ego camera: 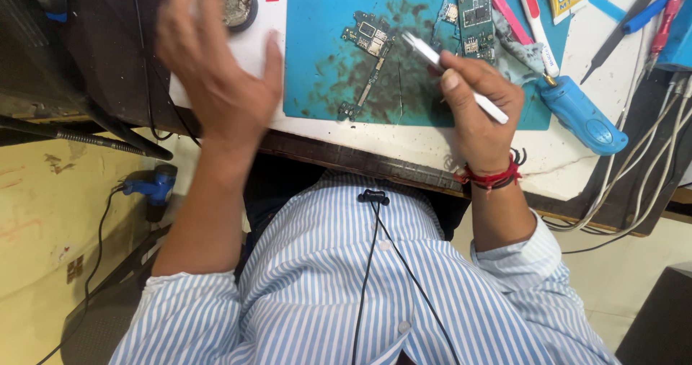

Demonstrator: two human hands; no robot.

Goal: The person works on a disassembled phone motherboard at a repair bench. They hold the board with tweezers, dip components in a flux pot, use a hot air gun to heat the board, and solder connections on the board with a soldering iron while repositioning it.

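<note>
Gripping a slim white pen-shaped tool (454, 77), the right hand (479, 113) is closed around it, tip aimed toward a long narrow green circuit board (367, 55) lying on the stained turquoise work mat (317, 19). The left hand (216, 69) hovers blurred with fingers spread, holding nothing, over the white bench edge. A second green board (476, 12) sits further back, and a blue handheld tool (580, 116) lies just right of the mat.

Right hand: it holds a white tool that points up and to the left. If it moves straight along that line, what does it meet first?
Probably the small circuit board on the blue mat. The tip of the white tool in the right hand is just beside the board's right edge, though the tool's height above the mat is unclear.
</note>
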